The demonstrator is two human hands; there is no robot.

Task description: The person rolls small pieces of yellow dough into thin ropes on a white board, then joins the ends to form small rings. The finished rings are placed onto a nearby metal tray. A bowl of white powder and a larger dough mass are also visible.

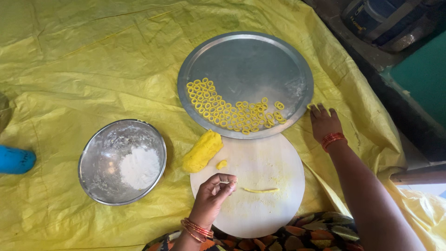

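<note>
My left hand [214, 190] rests on the round pale board [274, 158], fingertips pinched on a thin bit of yellow dough. A short yellow dough rope [261, 190] lies on the board just right of it. A yellow dough lump [202, 150] and a small dough piece [222, 164] sit at the board's upper left. My right hand [324, 122] lies flat on the yellow sheet, touching the right rim of the round steel tray [251, 60]. Several small yellow dough rings [232, 111] cover the tray's near part.
A steel bowl [100, 153] holding white flour [139, 166] stands left of the board. A yellow plastic sheet [83, 65] covers the floor. A blue object [16, 159] pokes in at the left edge. Dark containers [376, 18] stand at the top right.
</note>
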